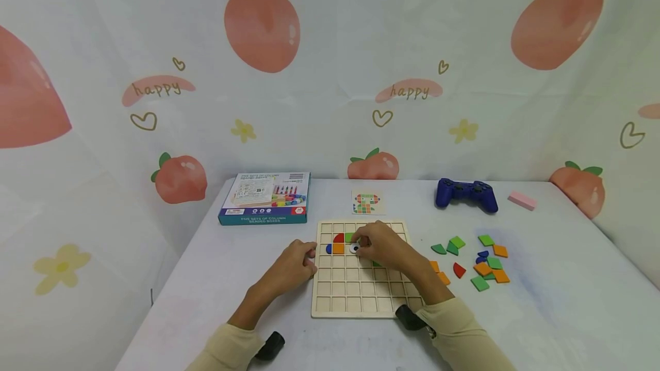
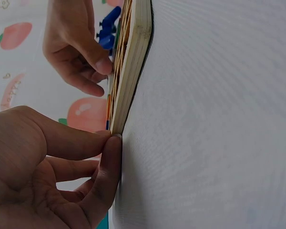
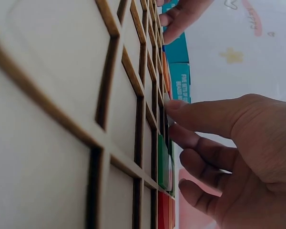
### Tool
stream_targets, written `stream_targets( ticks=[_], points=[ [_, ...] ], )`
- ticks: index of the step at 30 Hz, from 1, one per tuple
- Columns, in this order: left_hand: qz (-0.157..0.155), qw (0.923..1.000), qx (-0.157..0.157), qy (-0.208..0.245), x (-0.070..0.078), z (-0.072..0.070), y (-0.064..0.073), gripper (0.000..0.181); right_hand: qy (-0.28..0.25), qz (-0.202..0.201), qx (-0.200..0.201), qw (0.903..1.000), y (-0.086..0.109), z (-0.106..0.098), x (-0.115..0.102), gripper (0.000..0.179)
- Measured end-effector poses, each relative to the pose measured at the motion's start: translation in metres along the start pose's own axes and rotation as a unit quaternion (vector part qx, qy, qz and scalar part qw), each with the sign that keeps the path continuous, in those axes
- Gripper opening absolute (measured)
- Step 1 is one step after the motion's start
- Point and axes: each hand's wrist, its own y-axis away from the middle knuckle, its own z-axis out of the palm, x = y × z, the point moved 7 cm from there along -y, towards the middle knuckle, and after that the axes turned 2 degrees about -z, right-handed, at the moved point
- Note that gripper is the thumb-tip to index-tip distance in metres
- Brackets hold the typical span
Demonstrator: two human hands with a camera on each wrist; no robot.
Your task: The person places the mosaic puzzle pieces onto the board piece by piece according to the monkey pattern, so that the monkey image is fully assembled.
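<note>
A wooden grid board (image 1: pixel 332 304) lies flat on the table. My left hand (image 1: pixel 294 265) pinches its left edge between thumb and index finger, as the left wrist view shows close up. Over the upper middle of the board, my right hand (image 1: pixel 385 249) holds a round white eye piece (image 1: pixel 354 248) with a black dot at its fingertips. Left of that piece sit an orange square (image 1: pixel 338 249) and a blue rounded piece (image 1: pixel 329 249). Above them are a red quarter-round (image 1: pixel 338 238) and a green piece (image 1: pixel 349 237). My right hand and forearm hide part of the grid.
Loose coloured pieces (image 1: pixel 480 283) lie scattered right of the board. Behind it stands a pattern card (image 1: pixel 368 202), with a flat toy box (image 1: pixel 264 199) at the back left. A blue game controller (image 1: pixel 466 192) and a pink block (image 1: pixel 522 200) are at the back right.
</note>
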Motion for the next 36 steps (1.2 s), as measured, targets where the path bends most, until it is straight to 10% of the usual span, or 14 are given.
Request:
stream_targets(
  ticks=[36],
  points=[
    [-0.005, 1.0000, -0.001, -0.006, 0.000, 0.001, -0.001, 0.055, -0.062, 0.041, -0.002, 0.9972, 0.012, -0.024, 0.017, 0.027]
  ],
)
